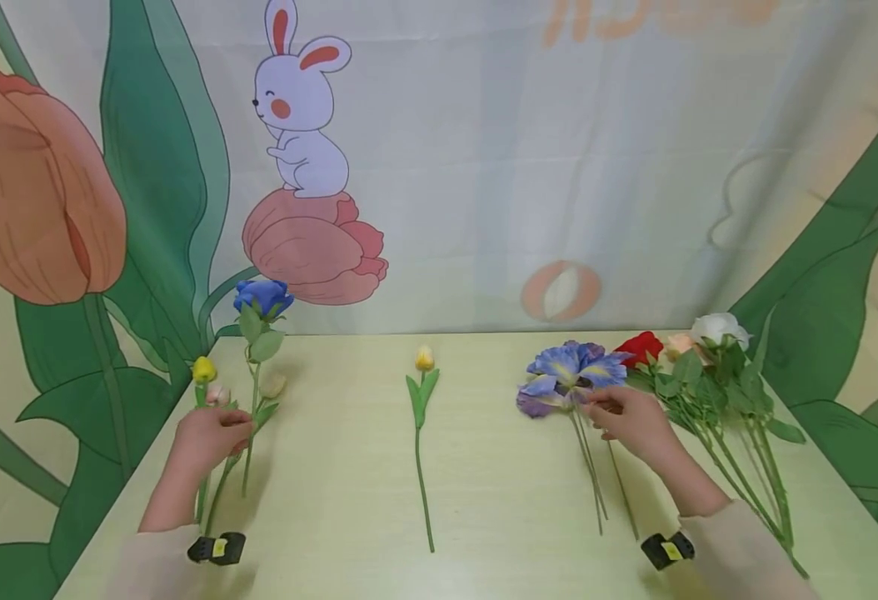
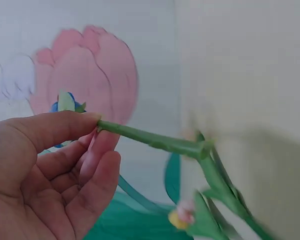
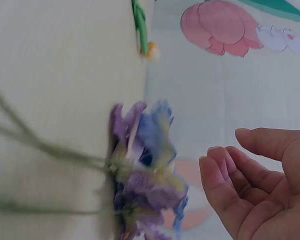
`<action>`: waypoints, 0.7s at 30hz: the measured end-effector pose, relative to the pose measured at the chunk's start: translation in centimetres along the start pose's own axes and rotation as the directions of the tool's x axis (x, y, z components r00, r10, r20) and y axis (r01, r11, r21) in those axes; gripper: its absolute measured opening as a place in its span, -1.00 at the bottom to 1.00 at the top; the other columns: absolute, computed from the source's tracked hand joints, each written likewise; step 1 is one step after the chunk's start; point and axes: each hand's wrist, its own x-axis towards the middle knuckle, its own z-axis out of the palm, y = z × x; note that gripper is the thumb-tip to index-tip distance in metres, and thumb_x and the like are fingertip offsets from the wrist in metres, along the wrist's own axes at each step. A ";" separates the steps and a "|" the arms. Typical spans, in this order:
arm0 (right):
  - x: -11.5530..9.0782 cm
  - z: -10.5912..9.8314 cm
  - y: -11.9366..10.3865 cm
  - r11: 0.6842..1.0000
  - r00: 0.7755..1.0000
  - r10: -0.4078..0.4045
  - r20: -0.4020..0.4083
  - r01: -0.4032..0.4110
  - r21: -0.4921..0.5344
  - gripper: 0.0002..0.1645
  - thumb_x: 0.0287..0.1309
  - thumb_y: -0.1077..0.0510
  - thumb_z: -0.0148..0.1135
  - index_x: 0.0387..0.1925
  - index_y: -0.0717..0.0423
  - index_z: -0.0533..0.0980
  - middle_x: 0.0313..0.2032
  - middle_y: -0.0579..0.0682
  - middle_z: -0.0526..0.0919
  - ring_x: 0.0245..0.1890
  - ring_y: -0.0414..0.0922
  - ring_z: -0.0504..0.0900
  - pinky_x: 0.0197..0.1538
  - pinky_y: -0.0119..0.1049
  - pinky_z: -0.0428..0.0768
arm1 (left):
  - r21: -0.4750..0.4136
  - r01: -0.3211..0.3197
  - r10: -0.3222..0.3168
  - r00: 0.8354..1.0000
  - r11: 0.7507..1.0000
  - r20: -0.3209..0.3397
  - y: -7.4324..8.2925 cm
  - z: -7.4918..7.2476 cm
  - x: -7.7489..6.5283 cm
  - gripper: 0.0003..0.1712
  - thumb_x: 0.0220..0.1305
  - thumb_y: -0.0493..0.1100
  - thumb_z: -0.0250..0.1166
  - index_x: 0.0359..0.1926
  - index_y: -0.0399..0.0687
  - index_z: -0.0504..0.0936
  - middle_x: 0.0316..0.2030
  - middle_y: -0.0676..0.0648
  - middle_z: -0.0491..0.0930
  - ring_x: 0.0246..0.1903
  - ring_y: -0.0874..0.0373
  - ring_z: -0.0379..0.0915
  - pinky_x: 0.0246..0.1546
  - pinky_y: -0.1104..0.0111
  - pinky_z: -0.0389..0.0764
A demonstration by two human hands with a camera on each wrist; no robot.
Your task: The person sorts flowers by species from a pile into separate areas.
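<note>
My left hand (image 1: 214,437) pinches the green stem (image 2: 150,140) of a blue rose (image 1: 262,296) between thumb and fingers, with the bloom pointing up. The rose stands over a few tulips at the table's left side: a yellow one (image 1: 203,369), a pink one (image 1: 217,394) and a pale one (image 1: 274,385). Over on the right, my right hand (image 1: 629,421) is beside blue-purple irises (image 1: 574,371) that lie on the table. In the right wrist view its fingers are loosely bent, thumb apart, with nothing between them, and the iris petals (image 3: 145,175) are apart from the fingertips.
A single yellow-orange tulip (image 1: 424,358) lies mid-table, its stem toward me. At the right side lie a red rose (image 1: 639,348), a peach rose (image 1: 682,343) and a white rose (image 1: 720,329) with leafy stems. A printed cloth (image 1: 439,167) hangs behind the table (image 1: 499,483).
</note>
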 end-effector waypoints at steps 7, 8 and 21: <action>0.6 1.8 -2.7 0.995 0.997 -0.070 0.013 0.069 0.070 -0.65 0.34 0.17 0.18 0.04 0.34 0.56 -0.19 0.22 0.71 -0.29 -0.08 0.67 -0.26 -0.25 0.73 | -0.120 -0.026 0.024 1.000 0.992 -0.014 3.9 1.5 -0.4 -0.67 0.34 -0.23 0.21 -0.06 -0.49 0.62 -0.24 -0.36 0.71 -0.38 0.06 0.68 -0.31 0.29 0.73; 0.6 2.1 -3.1 0.994 0.997 -0.080 0.013 0.079 0.079 -0.65 0.33 0.17 0.19 0.03 0.34 0.56 -0.20 0.21 0.72 -0.31 -0.10 0.67 -0.26 -0.26 0.73 | -0.131 -0.031 0.029 0.999 0.991 -0.016 4.4 1.7 -0.4 -0.68 0.34 -0.23 0.22 -0.06 -0.48 0.62 -0.23 -0.36 0.71 -0.37 0.06 0.68 -0.31 0.28 0.73; 1.6 5.9 -7.4 0.965 0.988 -0.144 0.046 0.130 0.228 -0.68 0.30 0.17 0.23 -0.01 0.30 0.58 -0.25 0.19 0.70 -0.34 -0.20 0.64 -0.24 -0.32 0.73 | -0.278 -0.114 0.118 0.993 0.954 -0.001 11.0 5.8 -1.0 -0.71 0.32 -0.22 0.25 -0.04 -0.35 0.66 -0.25 -0.26 0.73 -0.42 0.21 0.63 -0.26 0.28 0.71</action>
